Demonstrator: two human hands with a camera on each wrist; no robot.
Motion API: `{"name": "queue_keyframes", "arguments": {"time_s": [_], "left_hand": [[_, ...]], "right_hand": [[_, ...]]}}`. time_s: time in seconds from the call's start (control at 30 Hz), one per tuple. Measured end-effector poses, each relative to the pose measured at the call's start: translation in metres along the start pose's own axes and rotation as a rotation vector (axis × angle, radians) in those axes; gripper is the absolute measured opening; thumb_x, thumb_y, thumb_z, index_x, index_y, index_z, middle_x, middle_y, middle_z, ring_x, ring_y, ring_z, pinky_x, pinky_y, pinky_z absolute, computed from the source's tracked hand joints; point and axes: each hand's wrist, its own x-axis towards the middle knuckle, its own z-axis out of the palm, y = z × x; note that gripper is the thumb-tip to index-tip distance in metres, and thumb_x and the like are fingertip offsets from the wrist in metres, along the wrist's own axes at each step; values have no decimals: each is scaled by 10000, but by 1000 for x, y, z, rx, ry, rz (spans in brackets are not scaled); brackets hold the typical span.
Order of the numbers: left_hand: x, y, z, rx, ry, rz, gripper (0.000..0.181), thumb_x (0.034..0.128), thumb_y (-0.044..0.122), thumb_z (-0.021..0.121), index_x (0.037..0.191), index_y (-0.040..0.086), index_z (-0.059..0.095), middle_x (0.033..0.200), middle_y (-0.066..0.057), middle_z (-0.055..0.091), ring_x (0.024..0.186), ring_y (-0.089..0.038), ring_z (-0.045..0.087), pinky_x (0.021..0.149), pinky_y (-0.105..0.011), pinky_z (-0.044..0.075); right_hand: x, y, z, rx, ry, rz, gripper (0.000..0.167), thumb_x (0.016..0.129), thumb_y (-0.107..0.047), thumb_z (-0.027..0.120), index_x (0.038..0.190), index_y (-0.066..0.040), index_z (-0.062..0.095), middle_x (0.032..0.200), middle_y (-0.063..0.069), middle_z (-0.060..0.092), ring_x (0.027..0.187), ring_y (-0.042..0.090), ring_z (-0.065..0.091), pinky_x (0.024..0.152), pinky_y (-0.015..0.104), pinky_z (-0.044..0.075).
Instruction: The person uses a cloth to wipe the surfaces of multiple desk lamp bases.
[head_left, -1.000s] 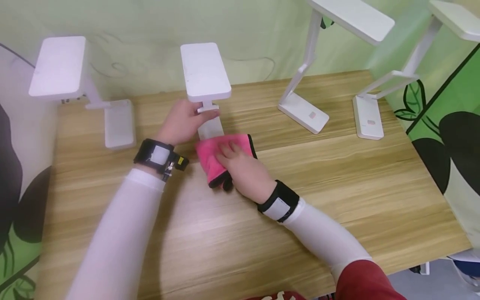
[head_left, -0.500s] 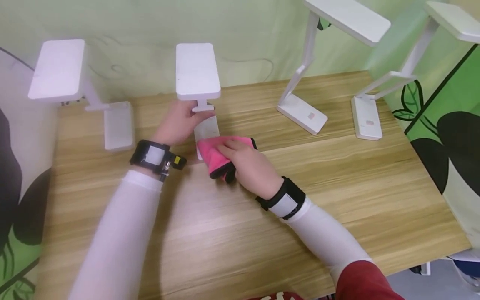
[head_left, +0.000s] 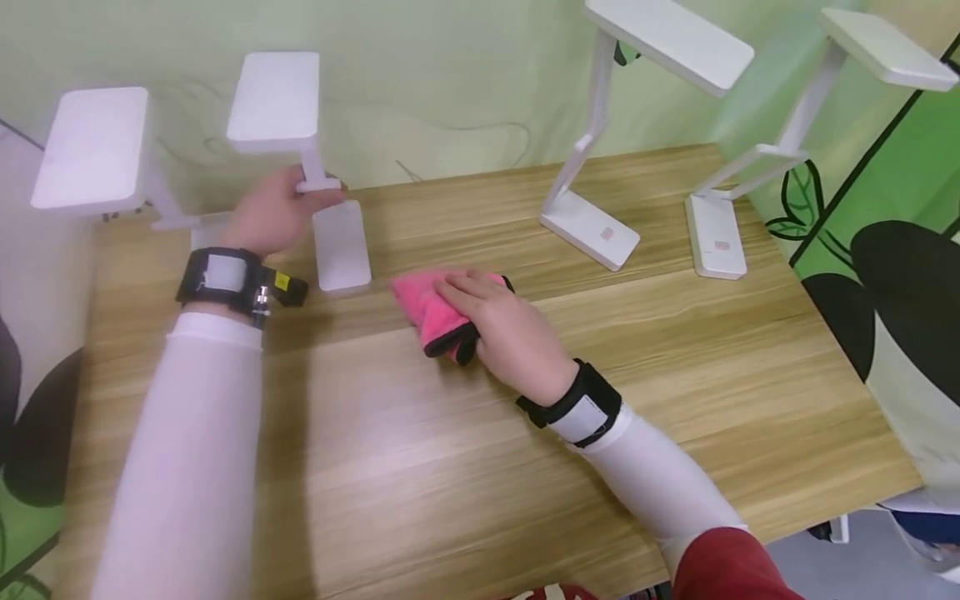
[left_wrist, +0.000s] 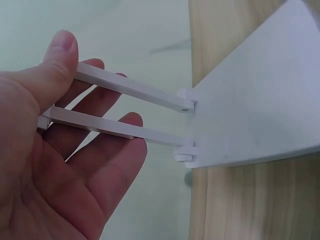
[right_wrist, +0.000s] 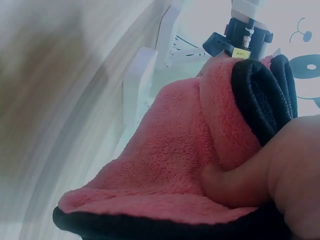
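In the head view my left hand (head_left: 273, 215) grips the folding arm of a white desk lamp, whose base (head_left: 342, 247) stands at the back left. The left wrist view shows my thumb and fingers (left_wrist: 55, 75) round the lamp's two thin bars (left_wrist: 125, 89), which join the white base (left_wrist: 255, 95). My right hand (head_left: 517, 333) lies on a folded pink cloth (head_left: 427, 304) with black edging, near the middle of the table. Seen from the right wrist, my thumb (right_wrist: 235, 185) presses into the pink cloth (right_wrist: 165, 145).
Another white lamp (head_left: 93, 150) stands at the far left, close beside the held one and partly behind my left hand. Two more white lamps (head_left: 592, 229) (head_left: 716, 237) stand at the back right of the wooden table (head_left: 420, 500). A green wall (head_left: 450, 75) rises behind.
My left hand has moved the gripped lamp to the left, toward the far-left one. The pink cloth, earlier over the lamp's base, is now apart from it, under my right hand.
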Motion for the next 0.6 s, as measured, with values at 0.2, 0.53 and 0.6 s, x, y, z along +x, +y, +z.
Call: {"name": "queue_keyframes", "arguments": {"time_s": [0.2, 0.53, 0.6], "left_hand": [[-3, -9, -15, -26, 1, -94, 754, 1019, 718, 528, 1532, 166, 561, 1308, -145, 564, 958, -327, 472, 714, -469, 396], [-4, -4, -15, -34, 13, -95, 749, 1024, 710, 529, 1533, 161, 557, 1303, -175, 561, 1011, -347, 495, 786, -489, 422], [-5, -5, -15, -65, 28, -69, 741, 1037, 661, 561, 1593, 176, 497, 1484, -156, 553, 1241, -366, 533, 964, -532, 453]], "right_hand": [[-3, 2, 3, 18, 10, -9, 640, 956, 155, 516, 1554, -71, 556, 1594, 130, 529, 1499, 331, 460, 1197, 462, 407], [-3, 6, 2, 20, 6, 8, 634, 962, 151, 515, 1552, -75, 560, 1592, 130, 532, 1493, 331, 468, 1195, 466, 409], [-1, 7, 2, 13, 2, 10, 617, 974, 141, 511, 1552, -68, 557, 1587, 144, 534, 1486, 338, 475, 1187, 470, 420]]}}
